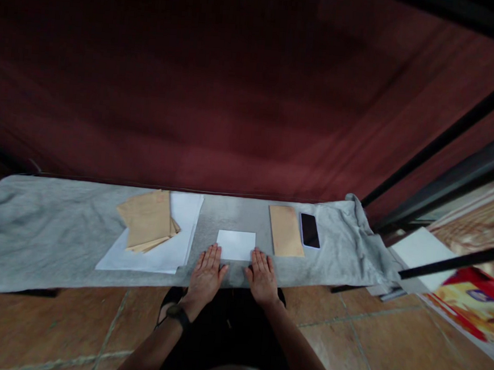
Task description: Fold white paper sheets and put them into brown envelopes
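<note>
A white sheet of paper [236, 245], small and rectangular, lies flat on the grey cloth in front of me. My left hand [207, 273] rests palm down at its left edge, fingers stretched out and touching the sheet's side. At the opposite edge my right hand [263, 277] lies flat in the same way, its fingertips by the lower right corner. Neither hand grips anything. To the right of the sheet lies a brown envelope [286, 231]. On the left, several brown envelopes [149, 220] are fanned in a pile on top of larger white sheets [147, 261].
A smartphone [310, 231] lies right of the single envelope. Grey cloth [64, 222] covers the narrow table, rumpled at both ends. A dark red panel [235, 121] rises behind it. At the right are black bars [447, 135], a white box [421, 258] and a red-and-yellow box [474, 305].
</note>
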Demonstrator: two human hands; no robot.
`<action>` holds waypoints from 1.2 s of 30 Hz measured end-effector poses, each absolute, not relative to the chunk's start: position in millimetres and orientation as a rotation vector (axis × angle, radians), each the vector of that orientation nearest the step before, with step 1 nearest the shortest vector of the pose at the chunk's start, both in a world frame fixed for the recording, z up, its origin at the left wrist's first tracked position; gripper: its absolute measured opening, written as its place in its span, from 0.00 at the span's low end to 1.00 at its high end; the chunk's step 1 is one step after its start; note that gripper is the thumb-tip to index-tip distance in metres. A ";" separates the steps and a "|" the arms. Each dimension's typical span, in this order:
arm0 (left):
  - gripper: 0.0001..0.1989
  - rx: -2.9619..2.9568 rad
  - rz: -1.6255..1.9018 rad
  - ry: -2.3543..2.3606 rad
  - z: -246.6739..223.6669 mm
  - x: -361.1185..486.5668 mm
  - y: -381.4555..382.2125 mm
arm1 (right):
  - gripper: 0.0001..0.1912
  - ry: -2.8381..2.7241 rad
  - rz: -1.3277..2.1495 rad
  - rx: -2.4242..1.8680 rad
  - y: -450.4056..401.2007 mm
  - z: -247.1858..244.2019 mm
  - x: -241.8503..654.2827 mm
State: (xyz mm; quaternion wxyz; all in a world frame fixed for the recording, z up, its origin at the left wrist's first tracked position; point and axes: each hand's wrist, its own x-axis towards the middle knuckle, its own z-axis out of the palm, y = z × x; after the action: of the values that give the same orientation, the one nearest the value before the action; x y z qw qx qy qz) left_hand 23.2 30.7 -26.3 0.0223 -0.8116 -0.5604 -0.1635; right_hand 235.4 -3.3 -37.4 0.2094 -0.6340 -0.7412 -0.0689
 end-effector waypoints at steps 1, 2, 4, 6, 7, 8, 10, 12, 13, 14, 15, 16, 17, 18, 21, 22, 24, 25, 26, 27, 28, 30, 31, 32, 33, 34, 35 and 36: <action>0.32 -2.502 -0.516 -1.746 -25.4 24.9 30.5 | 0.29 -2.056 -0.191 -1.765 -3.5 -37.1 235.2; 0.31 -2.496 -0.528 -1.747 -23.8 28.2 30.4 | 0.29 -2.050 -0.189 -1.769 -3.7 -36.6 234.7; 0.30 -2.524 -0.553 -1.707 -19.5 40.0 30.8 | 0.28 -2.045 -0.180 -1.778 -4.2 -34.7 233.1; 0.29 -2.617 -0.565 -1.602 -15.0 57.3 32.7 | 0.28 -2.049 -0.175 -1.793 -4.6 -32.6 231.8; 0.29 -2.668 -0.566 -1.547 -13.3 67.0 34.2 | 0.28 -2.057 -0.177 -1.800 -4.8 -31.8 231.4; 0.29 -2.713 -0.563 -1.504 -12.2 76.5 36.1 | 0.28 -2.069 -0.182 -1.803 -4.9 -31.3 231.4; 0.28 -2.794 -0.539 -1.438 -11.7 93.1 40.6 | 0.28 -2.095 -0.199 -1.800 -4.8 -31.8 232.2; 0.28 -2.845 -0.503 -1.414 -13.2 103.7 45.5 | 0.29 -2.116 -0.212 -1.790 -4.4 -33.7 233.8; 0.28 -2.857 -0.485 -1.418 -14.2 106.4 47.8 | 0.29 -2.121 -0.215 -1.787 -4.2 -34.9 234.6; 0.28 -2.859 -0.472 -1.427 -15.3 107.4 50.1 | 0.29 -2.123 -0.213 -1.785 -3.9 -36.0 235.4; 0.29 -2.856 -0.464 -1.435 -16.2 107.0 52.3 | 0.28 -2.125 -0.208 -1.782 -3.8 -36.8 236.0; 0.29 -2.848 -0.461 -1.442 -17.2 105.4 54.4 | 0.28 -2.127 -0.201 -1.778 -3.7 -37.2 236.4; 0.29 -2.835 -0.462 -1.450 -18.0 102.8 56.5 | 0.28 -2.128 -0.194 -1.771 -3.7 -37.2 236.6; 0.30 -2.816 -0.464 -1.466 -18.8 99.4 58.7 | 0.28 -2.126 -0.189 -1.766 -3.8 -36.8 236.6; 0.30 -2.717 -0.442 -1.597 -21.3 86.4 66.1 | 0.27 -2.107 -0.197 -1.756 -3.9 -34.4 236.0; 0.30 -2.677 -0.421 -1.659 -22.0 81.4 68.6 | 0.27 -2.100 -0.203 -1.754 -3.9 -33.7 235.8; 0.30 -2.593 -0.378 -1.785 -23.0 70.9 73.3 | 0.28 -2.090 -0.212 -1.759 -3.7 -33.1 235.3; 0.30 -2.552 -0.367 -1.840 -23.0 65.7 75.1 | 0.28 -2.088 -0.212 -1.766 -3.7 -33.1 235.0; 0.30 -2.515 -0.366 -1.887 -22.4 60.8 76.4 | 0.28 -2.088 -0.209 -1.773 -3.6 -33.2 234.8; 0.30 -2.485 -0.374 -1.926 -21.2 56.4 77.2 | 0.28 -2.090 -0.204 -1.781 -3.6 -33.2 234.5; 0.29 -2.465 -0.390 -1.960 -19.2 52.7 77.4 | 0.28 -2.091 -0.198 -1.789 -3.6 -33.2 234.2; 0.28 -2.456 -0.434 -2.025 -13.1 47.8 76.6 | 0.28 -2.094 -0.188 -1.799 -3.7 -32.6 233.6; 0.27 -2.455 -0.461 -2.073 -9.0 46.7 76.1 | 0.28 -2.092 -0.185 -1.803 -3.9 -32.1 233.3; 0.27 -2.450 -0.492 -2.135 -4.5 46.4 75.8 | 0.28 -2.088 -0.182 -1.808 -4.0 -31.7 232.9; 0.26 -2.441 -0.531 -2.216 0.1 46.5 76.0 | 0.28 -2.082 -0.181 -1.813 -4.2 -31.2 232.5; 0.26 -2.427 -0.574 -2.304 4.7 47.0 76.9 | 0.27 -2.078 -0.180 -1.816 -4.3 -31.0 232.1; 0.26 -2.412 -0.616 -2.388 9.1 47.4 78.7 | 0.27 -2.073 -0.178 -1.818 -4.3 -30.9 231.7; 0.26 -2.401 -0.652 -2.462 13.0 47.7 81.3 | 0.27 -2.068 -0.177 -1.820 -4.3 -31.0 231.2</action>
State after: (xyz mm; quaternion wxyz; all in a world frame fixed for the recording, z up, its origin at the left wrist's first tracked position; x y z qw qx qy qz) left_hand 47.7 81.3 13.0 -0.1785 -0.6749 -0.6921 -0.1832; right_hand 231.2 -4.3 -31.0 0.1891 -0.6475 -0.7356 -0.0629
